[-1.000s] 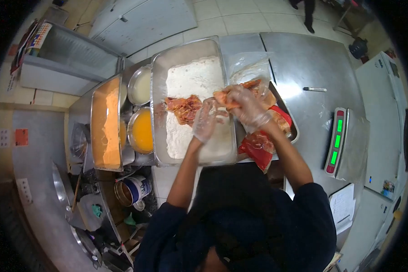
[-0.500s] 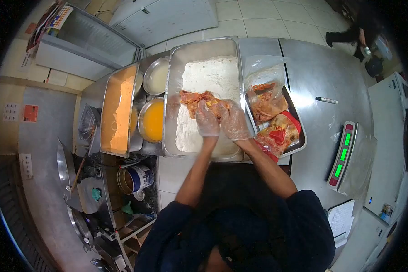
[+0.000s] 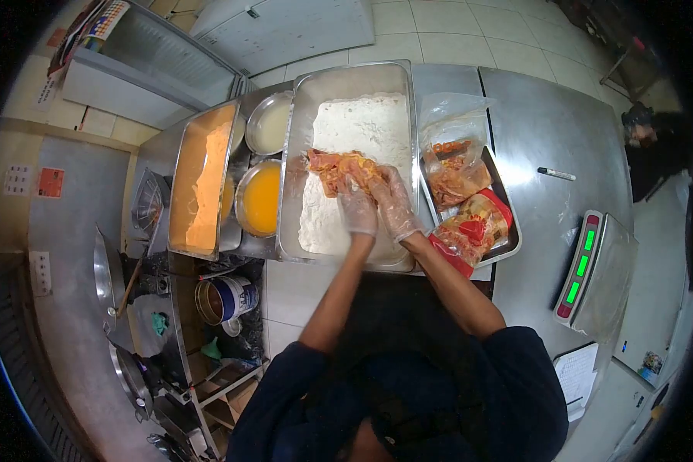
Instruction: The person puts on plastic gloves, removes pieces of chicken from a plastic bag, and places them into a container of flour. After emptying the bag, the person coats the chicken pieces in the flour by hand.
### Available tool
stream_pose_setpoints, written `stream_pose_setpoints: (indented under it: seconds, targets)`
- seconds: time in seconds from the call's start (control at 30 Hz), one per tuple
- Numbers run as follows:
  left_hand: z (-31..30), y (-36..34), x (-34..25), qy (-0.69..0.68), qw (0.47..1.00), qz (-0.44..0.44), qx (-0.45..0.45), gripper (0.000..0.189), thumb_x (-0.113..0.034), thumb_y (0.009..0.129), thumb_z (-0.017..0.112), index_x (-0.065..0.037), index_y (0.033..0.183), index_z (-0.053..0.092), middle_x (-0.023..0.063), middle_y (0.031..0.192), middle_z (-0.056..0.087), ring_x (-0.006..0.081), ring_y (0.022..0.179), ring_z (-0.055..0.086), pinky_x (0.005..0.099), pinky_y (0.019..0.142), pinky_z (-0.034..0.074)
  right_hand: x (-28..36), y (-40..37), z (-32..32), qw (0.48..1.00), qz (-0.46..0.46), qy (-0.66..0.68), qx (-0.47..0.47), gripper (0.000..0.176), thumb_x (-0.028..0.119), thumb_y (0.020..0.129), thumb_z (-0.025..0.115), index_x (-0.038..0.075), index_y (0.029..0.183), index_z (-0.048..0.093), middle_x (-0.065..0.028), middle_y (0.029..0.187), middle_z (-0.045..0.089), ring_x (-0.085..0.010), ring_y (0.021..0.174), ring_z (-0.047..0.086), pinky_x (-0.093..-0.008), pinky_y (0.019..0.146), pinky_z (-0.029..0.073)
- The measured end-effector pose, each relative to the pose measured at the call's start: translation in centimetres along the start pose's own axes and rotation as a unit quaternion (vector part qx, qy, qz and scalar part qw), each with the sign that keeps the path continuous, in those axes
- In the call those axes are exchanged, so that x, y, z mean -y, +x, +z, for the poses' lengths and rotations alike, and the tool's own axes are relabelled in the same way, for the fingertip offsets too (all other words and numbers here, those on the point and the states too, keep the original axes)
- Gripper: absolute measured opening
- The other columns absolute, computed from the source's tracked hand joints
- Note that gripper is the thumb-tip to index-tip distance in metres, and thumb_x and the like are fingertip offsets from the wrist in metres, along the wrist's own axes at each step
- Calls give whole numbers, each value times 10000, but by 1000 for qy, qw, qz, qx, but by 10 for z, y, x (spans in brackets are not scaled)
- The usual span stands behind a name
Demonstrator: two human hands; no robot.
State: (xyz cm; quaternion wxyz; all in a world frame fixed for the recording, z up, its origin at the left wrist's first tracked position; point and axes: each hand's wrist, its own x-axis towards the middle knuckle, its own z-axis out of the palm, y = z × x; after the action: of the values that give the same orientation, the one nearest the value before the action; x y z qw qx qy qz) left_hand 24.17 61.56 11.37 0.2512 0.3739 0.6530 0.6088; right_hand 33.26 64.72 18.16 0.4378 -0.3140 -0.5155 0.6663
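Both hands, left hand (image 3: 357,208) and right hand (image 3: 393,202), now press chicken (image 3: 339,167) into flour tray (image 3: 346,77)

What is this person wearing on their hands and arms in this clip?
The left hand and right hand both wear thin, clear, crinkled disposable plastic gloves ending at the wrists. Forearms are uncovered; dark navy sleeves are pushed up near the elbows. No markings visible.

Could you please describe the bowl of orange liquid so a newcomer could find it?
Start at the big flour tray in the centre. Two round bowls sit just left of it. The orange bowl is nearer the person; the pale bowl lies beyond.
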Motion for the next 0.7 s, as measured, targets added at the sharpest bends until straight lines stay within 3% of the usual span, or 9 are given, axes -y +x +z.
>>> stream_pose_setpoints:
  seconds: [0.13, 0.23, 0.3, 0.4, 0.43, 0.47, 0.53, 0.57, 0.7]
  targets:
    - [-7, 1, -5, 26, 996, -85, -5, 568, -193, 931, 429, 31, 1416, 235, 262, 1414, 300, 390, 1264, 351, 401, 1097, 233, 24, 13, 2, 990, 9, -139, -25, 277, 215, 940, 501, 0, 1115, 499, -150, 1039, 569, -243, 968, 551, -340, 877, 438]
    - [-6, -8, 8, 48, 998, -28, 2, 516, -238, 955, 422, 45, 1372, 310, 234, 1403, 320, 343, 1270, 356, 395, 1095, 248, 36, 18, 3, 924, -81, -372, -18, 271, 197, 915, 509, -30, 1064, 518, -203, 1009, 584, -340, 901, 590, -409, 804, 475]
    - [-2, -9, 2, -147, 979, -133, -55, 499, -323, 982, 386, 48, 1315, 390, 194, 1307, 449, 278, 1183, 462, 379, 1011, 371, 12, 22, 5, 849, -253, -464, 9, 270, 150, 855, 547, -37, 1048, 529, -226, 993, 591, -399, 850, 587, -464, 740, 482]
    - [-9, -2, -33, -226, 957, -178, -34, 523, -393, 989, 365, 25, 1297, 425, 152, 1173, 563, 220, 1059, 549, 352, 891, 466, 0, 25, 8, 869, -242, -430, 34, 314, 126, 783, 605, -24, 1050, 537, -204, 996, 602, -377, 864, 597, -453, 751, 488]
    - [-16, 4, -18, -90, 991, -87, -39, 437, -402, 983, 384, -38, 1179, 524, 76, 905, 631, 159, 754, 608, 293, 624, 512, 9, 27, 9, 909, -211, -355, 62, 297, 90, 778, 601, -16, 1051, 547, -203, 1004, 600, -376, 900, 593, -421, 796, 490]
    - [-31, 5, -5, -92, 991, -88, -37, 437, -402, 983, 384, -38, 1179, 524, 76, 905, 631, 159, 754, 608, 293, 624, 512, 19, 27, 8, 908, -210, -358, 61, 297, 90, 778, 601, -16, 1051, 547, -203, 1004, 600, -376, 900, 593, -421, 796, 490]
    - [-52, -2, -26, -249, 922, -283, 90, 312, -411, 968, 423, -133, 997, 562, 1, 729, 574, 94, 543, 519, 253, 445, 412, 37, 27, 8, 912, -317, -238, 108, 239, 82, 830, 557, -19, 1047, 557, -202, 1008, 596, -377, 920, 587, -390, 835, 482]
    - [-44, -3, -53, -282, 906, -309, 66, 239, -403, 952, 460, -182, 896, 529, -56, 627, 486, 60, 428, 407, 214, 372, 300, 33, 29, 9, 911, -317, -239, 108, 239, 82, 830, 557, -19, 1047, 557, -202, 1008, 596, -377, 920, 587, -390, 835, 482]
    - [-66, -1, -52, -376, 844, -344, 170, 208, -379, 942, 485, -174, 949, 524, -52, 649, 500, 67, 461, 446, 220, 391, 331, 4, 38, 11, 930, -303, -169, 122, 233, 138, 879, 519, -5, 1057, 564, -176, 1001, 593, -327, 897, 591, -350, 823, 471]
